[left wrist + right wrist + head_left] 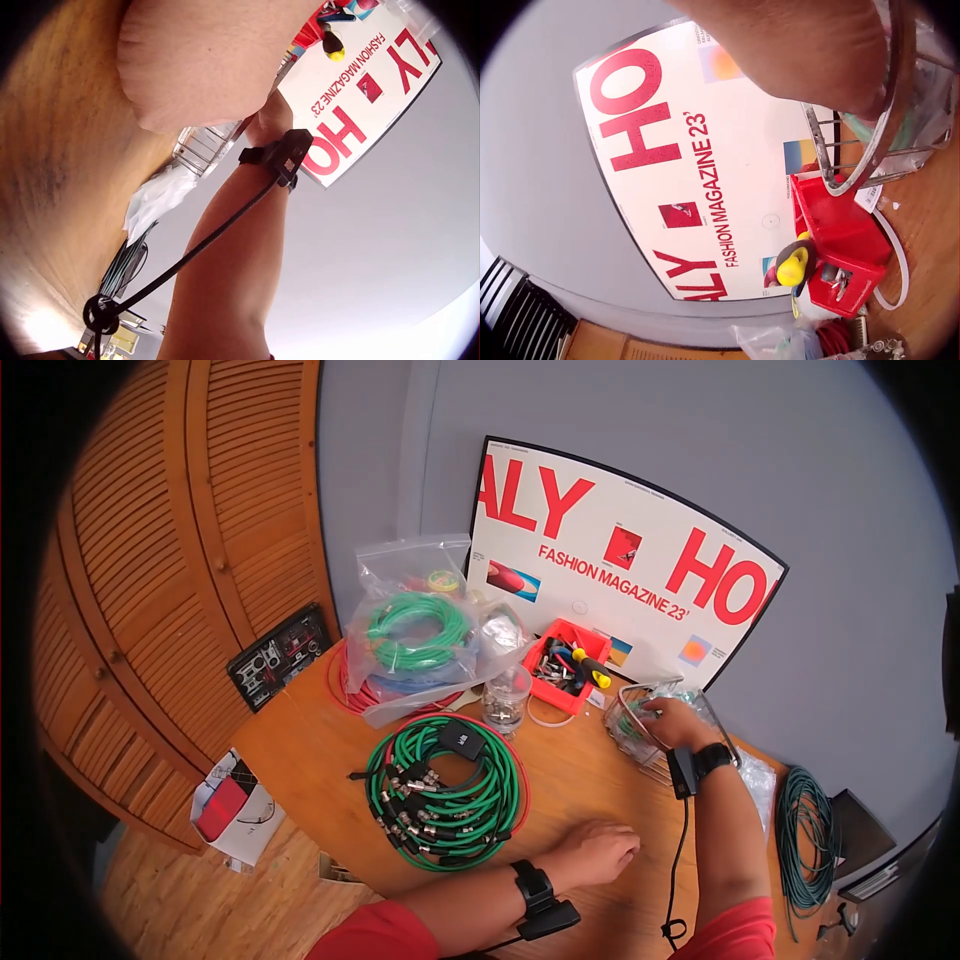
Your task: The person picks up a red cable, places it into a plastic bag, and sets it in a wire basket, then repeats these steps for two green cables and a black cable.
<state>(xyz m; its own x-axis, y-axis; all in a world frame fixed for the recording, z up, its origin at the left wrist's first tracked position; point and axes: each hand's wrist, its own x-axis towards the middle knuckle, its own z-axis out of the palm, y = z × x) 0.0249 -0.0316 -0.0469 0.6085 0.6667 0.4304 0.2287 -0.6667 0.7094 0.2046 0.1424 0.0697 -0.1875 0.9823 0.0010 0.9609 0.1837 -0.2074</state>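
Observation:
My right hand (680, 722) reaches over the rim of a metal wire basket (640, 758), its fingers down among clear plastic bags (922, 112) with something green inside. Whether those fingers pinch a bag I cannot tell. On the wooden table, my left hand (600, 852) rests idle with its fingers loosely curled, holding nothing. To its left lies a large coil of green cables (447, 790) with metal connectors and a black tag. The left wrist view has the heel of the left hand (202, 60) up close, with the right forearm behind it.
Behind the basket, a red bin (566, 670) holds tools, among them a yellow-handled one. A clear jar (505, 705) of metal parts and bagged green cable (418, 632) stand at the back. A poster-like panel (620, 550) leans on the wall. Dark green cable (808, 840) hangs at the right edge.

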